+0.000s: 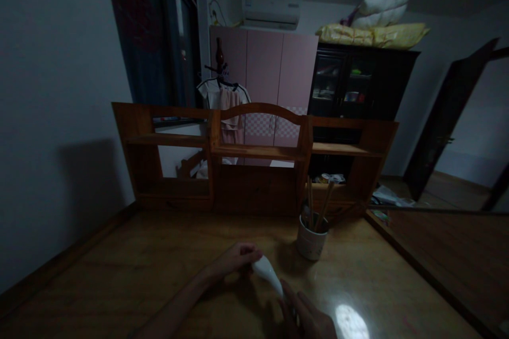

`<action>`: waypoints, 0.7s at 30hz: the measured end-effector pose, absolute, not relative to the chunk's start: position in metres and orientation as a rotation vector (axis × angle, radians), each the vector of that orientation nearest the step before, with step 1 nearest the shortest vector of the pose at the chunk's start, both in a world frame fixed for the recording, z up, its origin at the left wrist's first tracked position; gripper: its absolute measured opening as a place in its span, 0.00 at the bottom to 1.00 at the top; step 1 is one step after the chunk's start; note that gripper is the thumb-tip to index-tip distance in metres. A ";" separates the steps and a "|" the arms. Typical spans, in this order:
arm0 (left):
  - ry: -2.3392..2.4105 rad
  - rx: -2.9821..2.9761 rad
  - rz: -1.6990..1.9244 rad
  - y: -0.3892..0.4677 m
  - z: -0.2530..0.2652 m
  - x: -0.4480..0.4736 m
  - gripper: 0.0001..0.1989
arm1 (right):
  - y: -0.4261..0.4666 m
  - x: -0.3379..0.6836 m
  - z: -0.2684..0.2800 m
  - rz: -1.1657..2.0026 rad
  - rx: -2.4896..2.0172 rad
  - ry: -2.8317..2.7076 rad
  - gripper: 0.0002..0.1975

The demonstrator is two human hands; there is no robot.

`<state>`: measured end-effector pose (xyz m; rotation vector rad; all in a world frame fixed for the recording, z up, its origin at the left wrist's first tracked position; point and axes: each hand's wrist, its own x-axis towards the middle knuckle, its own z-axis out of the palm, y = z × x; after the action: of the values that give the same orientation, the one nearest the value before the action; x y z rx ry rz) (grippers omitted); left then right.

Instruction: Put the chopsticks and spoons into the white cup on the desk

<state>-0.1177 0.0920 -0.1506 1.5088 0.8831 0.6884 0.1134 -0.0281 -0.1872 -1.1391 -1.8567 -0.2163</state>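
Observation:
A white soup spoon [267, 271] is held slantwise above the wooden table, its wide bowl end toward the far left and its handle toward me. My left hand [239, 257] pinches the rim of the bowl end between thumb and fingers. The handle end runs into my right hand [305, 313], whose closed fingers hide its tip. Just beyond my hands to the right stands a whitish cup [310, 243] with a faint pattern near its base. Several wooden chopsticks [325, 204] lean upright in it, along with something darker that I cannot make out.
The glossy wooden tabletop [178, 243] meets a wall on the left. A wooden shelf unit [258, 188] closes off its back edge. On the right runs a raised wooden edge [421, 270]. Behind are a pink wardrobe [262, 69], a dark cabinet [382, 85] and an open door [445, 111].

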 end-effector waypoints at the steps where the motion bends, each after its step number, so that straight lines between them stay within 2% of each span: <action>1: 0.891 1.510 0.692 0.092 -0.151 -0.118 0.25 | -0.028 0.114 -0.186 -0.224 -1.142 -1.864 0.22; 9: 0.885 1.489 0.695 0.090 -0.150 -0.118 0.24 | -0.026 0.111 -0.189 -0.278 -1.140 -1.794 0.23; 16: 0.807 1.347 0.804 0.093 -0.154 -0.117 0.15 | -0.025 0.112 -0.192 -0.283 -1.178 -1.812 0.24; 21: 0.813 1.312 0.789 0.100 -0.164 -0.119 0.12 | -0.027 0.111 -0.185 -0.296 -1.197 -1.792 0.24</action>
<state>-0.1185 0.1002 -0.1636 1.3118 0.8135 0.7887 0.1107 -0.0273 -0.1852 -1.1972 -1.7920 -0.2960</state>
